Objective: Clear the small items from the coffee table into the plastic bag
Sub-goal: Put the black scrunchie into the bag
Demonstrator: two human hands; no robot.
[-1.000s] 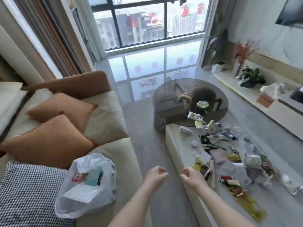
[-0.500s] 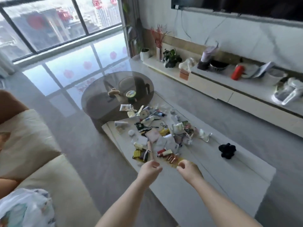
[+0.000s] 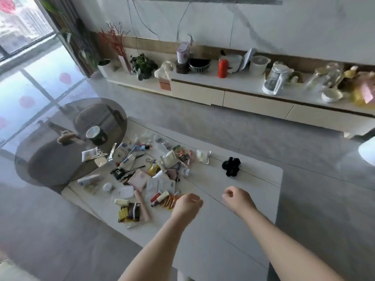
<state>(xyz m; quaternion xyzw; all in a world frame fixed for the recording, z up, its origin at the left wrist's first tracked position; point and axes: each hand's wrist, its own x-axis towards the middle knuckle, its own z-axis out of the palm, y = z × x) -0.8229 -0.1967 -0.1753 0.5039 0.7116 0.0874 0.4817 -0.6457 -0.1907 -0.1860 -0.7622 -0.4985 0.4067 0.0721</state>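
Here our left hand (image 3: 187, 205) and right hand (image 3: 236, 198) hover curled and empty over the table (image 3: 243, 230), near its littered left end.

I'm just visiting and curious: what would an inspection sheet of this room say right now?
Surface: pale coffee table, near end bare.
Job's things: pile of small items on the table's far left part; plastic bag not in view.
Clutter: black clump apart from the pile.
Hands: left hand and right hand curled, holding nothing, over the table.
Cables: dark cables on the wall.
Surroundings: round glass table, sideboard with a red bottle.
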